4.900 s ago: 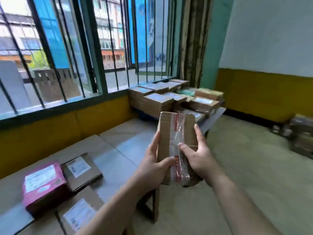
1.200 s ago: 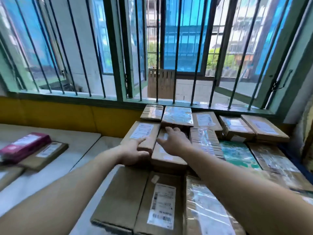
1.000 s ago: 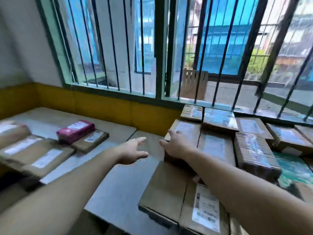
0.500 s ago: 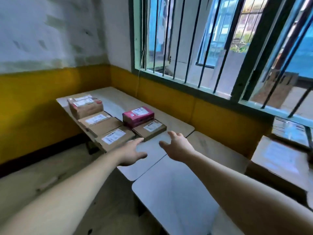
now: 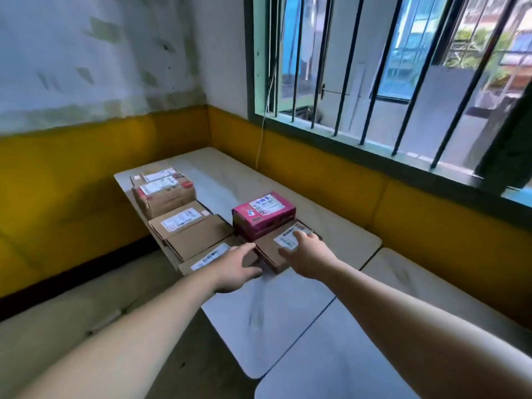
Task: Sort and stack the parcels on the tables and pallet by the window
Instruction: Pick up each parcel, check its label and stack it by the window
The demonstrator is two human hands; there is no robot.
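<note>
Both hands are out over the near end of the long table (image 5: 331,226). The right hand (image 5: 309,251) lies with fingers spread on the flat brown parcel (image 5: 273,250), covering part of its white label; whether it has any grip yet, I cannot tell. The left hand (image 5: 234,267) hovers with relaxed fingers at the parcel's 9 o'clock side, holding nothing, over the corner of another labelled flat box (image 5: 208,256).

At 12 o'clock from the hands sits a pink parcel (image 5: 263,216), touching the brown one. Out toward 10 and 11 o'clock lie two more flat cartons (image 5: 187,226), then a taller taped box (image 5: 164,192) at the far end.

I'd judge sorting well underway but unfinished: several parcels are left here to be moved.

Every parcel carries a white shipping label with barcodes; none of the print is legible.
</note>
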